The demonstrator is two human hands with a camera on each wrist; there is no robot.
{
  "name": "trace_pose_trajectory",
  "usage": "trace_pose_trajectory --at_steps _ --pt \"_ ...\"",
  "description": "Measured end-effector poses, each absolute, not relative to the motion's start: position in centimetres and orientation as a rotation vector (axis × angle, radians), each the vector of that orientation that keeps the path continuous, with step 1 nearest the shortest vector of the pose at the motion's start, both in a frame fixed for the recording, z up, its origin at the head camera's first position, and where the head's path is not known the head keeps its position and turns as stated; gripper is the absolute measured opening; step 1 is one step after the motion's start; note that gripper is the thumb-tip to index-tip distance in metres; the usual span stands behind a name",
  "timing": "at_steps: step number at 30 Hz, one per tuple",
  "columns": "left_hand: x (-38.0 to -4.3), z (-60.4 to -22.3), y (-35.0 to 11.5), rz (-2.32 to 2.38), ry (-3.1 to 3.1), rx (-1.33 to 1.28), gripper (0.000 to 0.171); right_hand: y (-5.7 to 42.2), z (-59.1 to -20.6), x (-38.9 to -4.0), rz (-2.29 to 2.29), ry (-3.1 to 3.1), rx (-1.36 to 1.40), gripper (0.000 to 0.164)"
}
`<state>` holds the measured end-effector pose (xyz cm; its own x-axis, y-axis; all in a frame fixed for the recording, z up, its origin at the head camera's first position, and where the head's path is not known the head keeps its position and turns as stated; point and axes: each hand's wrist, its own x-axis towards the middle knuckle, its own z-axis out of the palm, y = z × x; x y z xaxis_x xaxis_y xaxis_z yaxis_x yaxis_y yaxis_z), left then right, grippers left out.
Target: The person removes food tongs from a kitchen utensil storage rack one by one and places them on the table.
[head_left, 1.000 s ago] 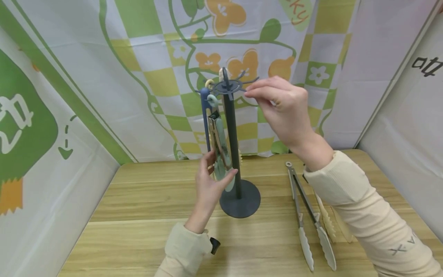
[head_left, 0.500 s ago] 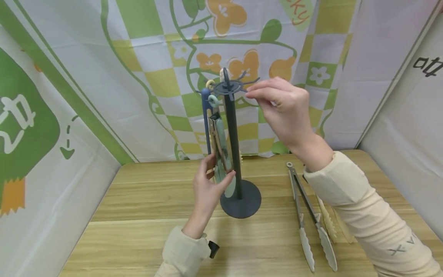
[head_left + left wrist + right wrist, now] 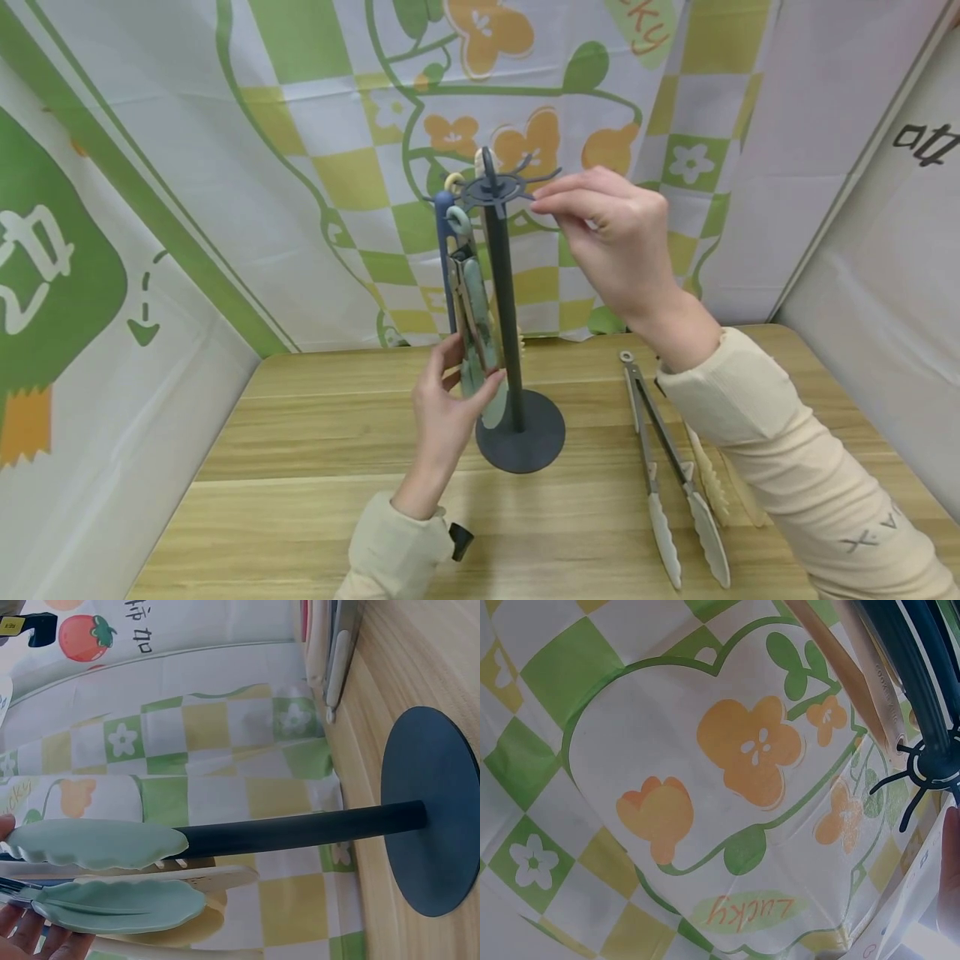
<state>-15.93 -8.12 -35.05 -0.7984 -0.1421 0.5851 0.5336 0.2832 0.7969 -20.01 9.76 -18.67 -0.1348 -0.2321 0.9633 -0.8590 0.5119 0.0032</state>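
Observation:
In the head view a dark utensil stand with a ring of hooks rises from its round base. My left hand grips metal tongs with pale green heads low down, between thumb and fingers. Their green loop is up by the hooks on the left side. The left wrist view has both scalloped green heads beside the pole, fingers behind one. My right hand pinches the tip of a hook on the right side; in the right wrist view only a finger shows, beside the hooks.
A blue-handled utensil and a yellow loop hang at the stand's left. White-tipped tongs lie on the wooden table at right, with beige utensils partly under the right sleeve. A patterned curtain is behind.
My left hand has shifted slightly left with the tongs, and the green loop has turned a little. The right hand has stayed in place at the hook.

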Motion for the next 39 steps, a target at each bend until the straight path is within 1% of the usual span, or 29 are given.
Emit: trace_pose_trajectory --at_steps 19,27,33,39 --pt "-15.7 -34.3 -8.6 -1.62 -1.978 -0.311 0.055 9.8 -18.6 -20.0 0.691 -1.661 0.946 0.015" --pt "-15.2 -34.2 -8.9 -1.684 -1.986 -0.287 0.055 9.8 -18.7 -20.0 0.684 -1.659 0.944 0.015" --pt "-14.3 -33.2 -9.1 -1.693 -2.023 -0.242 0.053 9.8 -18.6 -20.0 0.687 -1.659 0.944 0.015" --pt "-14.6 -34.6 -10.0 -1.693 -2.065 -0.202 0.052 9.8 -18.6 -19.9 0.682 -1.665 0.942 0.015"
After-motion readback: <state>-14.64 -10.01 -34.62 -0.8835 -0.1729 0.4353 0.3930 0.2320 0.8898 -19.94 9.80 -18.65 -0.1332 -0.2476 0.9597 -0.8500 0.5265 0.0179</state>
